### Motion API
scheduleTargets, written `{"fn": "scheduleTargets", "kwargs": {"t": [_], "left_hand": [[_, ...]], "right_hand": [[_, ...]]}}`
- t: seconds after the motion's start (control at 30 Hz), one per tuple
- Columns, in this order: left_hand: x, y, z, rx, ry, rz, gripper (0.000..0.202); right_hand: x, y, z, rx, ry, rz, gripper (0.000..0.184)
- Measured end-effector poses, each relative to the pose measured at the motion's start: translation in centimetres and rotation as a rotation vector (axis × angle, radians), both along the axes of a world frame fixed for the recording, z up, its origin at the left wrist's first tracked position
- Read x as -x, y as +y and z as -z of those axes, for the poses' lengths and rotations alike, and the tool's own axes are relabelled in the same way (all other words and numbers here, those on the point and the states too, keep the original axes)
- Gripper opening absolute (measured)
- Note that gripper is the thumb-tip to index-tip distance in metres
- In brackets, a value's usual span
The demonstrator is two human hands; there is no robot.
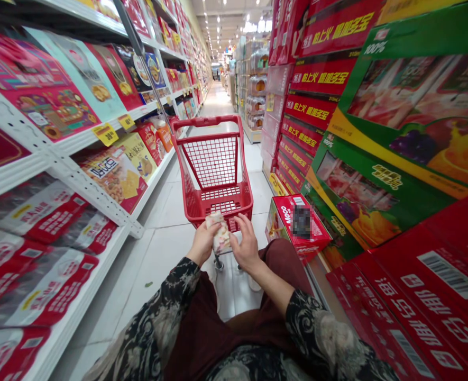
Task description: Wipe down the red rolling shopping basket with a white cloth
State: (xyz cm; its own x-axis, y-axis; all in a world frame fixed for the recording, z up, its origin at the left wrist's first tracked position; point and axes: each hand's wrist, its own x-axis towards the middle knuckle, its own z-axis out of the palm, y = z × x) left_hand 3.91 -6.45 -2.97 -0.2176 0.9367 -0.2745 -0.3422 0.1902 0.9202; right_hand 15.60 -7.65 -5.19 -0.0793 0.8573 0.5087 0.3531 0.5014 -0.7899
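Working from afar, I saw the left hand (203, 243) and right hand (248, 245) both closed around a small printed packet (220, 233), held at the near end of the red shopping cart (210, 120), with a white shelf (142, 111) of boxed goods on the left.

"Where are the hands?"

"Out in front, close together. The left hand (203, 243) is curled, like it is holding on. The right hand (247, 244) is half open, with bent fingers."

"And the arms?"

"Both reach forward and down. The left arm (174, 299) is in a dark sleeve. The right arm (271, 280) shows bare skin by the wrist."
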Motion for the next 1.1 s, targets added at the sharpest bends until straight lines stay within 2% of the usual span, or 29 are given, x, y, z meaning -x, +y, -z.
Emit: {"fn": "scheduleTargets", "kwargs": {"t": [0.07, 0.13, 0.23, 0.4, 0.6, 0.67, 0.77, 0.87, 0.93, 1.0, 1.1], "left_hand": [[0.6, 0.2, -0.4, 0.04, 0.004, 0.047, 0.029], [1.0, 0.4, -0.9, 0.104, -0.026, 0.123, 0.021], [1.6, 0.7, -1.7, 0.185, -0.115, 0.241, 0.016], [2.6, 1.3, -2.7, 0.219, -0.128, 0.364, 0.021], [3.3, 2.7, -2.9, 0.238, 0.01, 0.397, 0.027], [4.3, 3.3, -3.1, 0.234, 0.162, 0.359, 0.03], [7.3, 3.8, -3.3, 0.169, 0.501, 0.185, 0.024], [11.1, 3.2, -3.2, 0.037, 0.754, 0.02, 0.03], [13.1, 2.6, -2.6, -0.07, 1.013, 0.015, 0.038], [14.1, 2.3, -1.8, -0.146, 1.242, 0.075, 0.036], [14.5, 2.9, -1.0, -0.178, 1.366, 0.139, 0.03]], "right_hand": [[0.1, -0.4, 0.0, -0.161, -0.191, -0.114, 0.057], [0.6, -0.3, 0.5, -0.225, -0.329, -0.246, 0.069], [1.9, 0.8, 1.7, -0.256, -0.359, -0.256, 0.077], [3.0, 3.2, 2.5, -0.324, -0.361, -0.231, 0.066], [1.7, 4.8, 1.8, -0.389, -0.286, -0.214, 0.051], [1.0, 5.7, 0.9, -0.392, -0.242, -0.154, 0.049], [0.5, 7.3, -0.4, -0.404, -0.19, -0.034, 0.052], [0.9, 8.7, -0.4, -0.454, -0.231, -0.061, 0.051], [1.3, 9.6, 0.6, -0.466, -0.295, -0.112, 0.048], [1.5, 10.5, 1.7, -0.457, -0.351, -0.137, 0.045], [1.4, 11.1, 2.7, -0.458, -0.379, -0.126, 0.041]]}}
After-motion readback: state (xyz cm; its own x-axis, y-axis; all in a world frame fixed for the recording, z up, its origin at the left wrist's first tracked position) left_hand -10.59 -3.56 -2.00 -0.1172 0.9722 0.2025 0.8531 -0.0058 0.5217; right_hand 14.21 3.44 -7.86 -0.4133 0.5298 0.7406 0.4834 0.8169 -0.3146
